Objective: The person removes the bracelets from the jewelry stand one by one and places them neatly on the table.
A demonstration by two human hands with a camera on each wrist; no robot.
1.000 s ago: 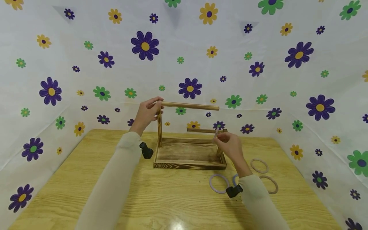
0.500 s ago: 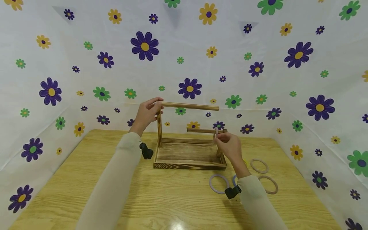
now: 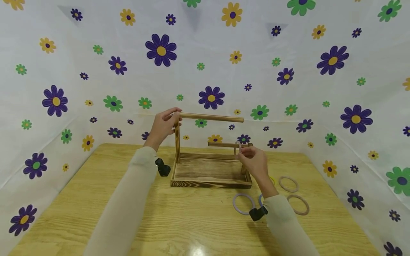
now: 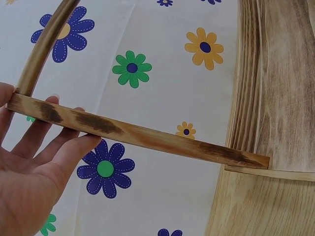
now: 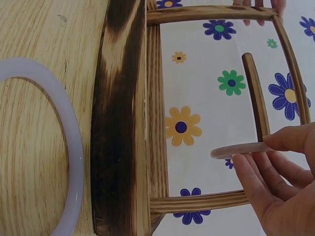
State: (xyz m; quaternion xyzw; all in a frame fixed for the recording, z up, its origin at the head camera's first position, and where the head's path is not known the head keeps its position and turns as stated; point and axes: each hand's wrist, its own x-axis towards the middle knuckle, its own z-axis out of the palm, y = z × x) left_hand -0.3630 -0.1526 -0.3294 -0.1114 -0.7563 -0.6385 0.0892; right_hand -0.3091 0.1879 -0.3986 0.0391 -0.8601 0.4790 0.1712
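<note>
A brown wooden stand [image 3: 201,184] sits on the table, with a shallow tray base and two bars at different heights. My left hand [image 3: 161,126] grips the top of its left post [image 4: 128,130], where the upper bar [image 3: 211,117] begins. Between thumb and fingers, my right hand [image 3: 256,163] pinches a pale pinkish bangle [image 5: 231,149]. The bangle appears to hang around the lower bar [image 3: 221,144], close to the right post. Seen almost edge-on in the right wrist view, it crosses that bar; the fingers cover part of it.
Several bangles lie on the table right of the stand: a lavender one [image 3: 234,203], a yellow one [image 3: 273,180], a blue one [image 3: 260,201] partly behind the right wrist, and two pale brownish-pink ones. Flowered cloth [image 3: 134,81] surrounds the table's back and sides.
My right hand has moved slightly left along the lower bar with the bangle, which has turned to show more of its loop. The left hand has stayed on the post.
</note>
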